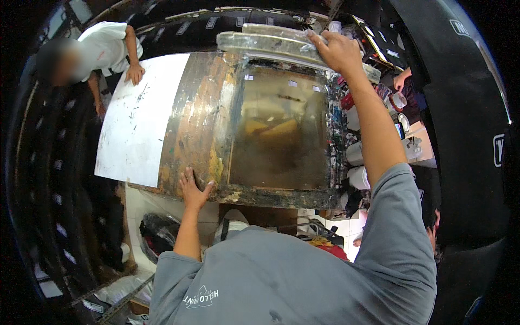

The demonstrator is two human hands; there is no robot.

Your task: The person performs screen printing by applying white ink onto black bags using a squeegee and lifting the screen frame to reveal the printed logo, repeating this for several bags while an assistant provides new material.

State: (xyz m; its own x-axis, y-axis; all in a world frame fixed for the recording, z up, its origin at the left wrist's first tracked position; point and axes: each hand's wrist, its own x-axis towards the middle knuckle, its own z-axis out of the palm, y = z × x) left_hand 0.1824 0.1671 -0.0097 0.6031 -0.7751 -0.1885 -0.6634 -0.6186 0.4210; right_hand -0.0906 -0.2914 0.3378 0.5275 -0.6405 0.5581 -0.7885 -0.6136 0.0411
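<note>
My right hand [340, 51] grips the right end of a long, grey, paint-stained frame [271, 42] at the far edge of the table. The frame appears edge-on, so its face is hidden. My left hand [194, 190] lies with fingers spread on the worn wooden tabletop [189, 119], near its front edge. Between my arms a brownish glass panel [279, 141] is set into the table, with small pale tabs near its far edge and a dim yellow reflection. A large white sheet [141, 116], speckled with dark marks, covers the table's left end.
At the far left, a person in a white shirt rests a hand [135, 73] on the sheet. Tubs and cans [357, 176] crowd the right side, near another person's hand [401, 80]. Dark racks [59, 179] stand at left; a black bag [158, 235] lies below the table.
</note>
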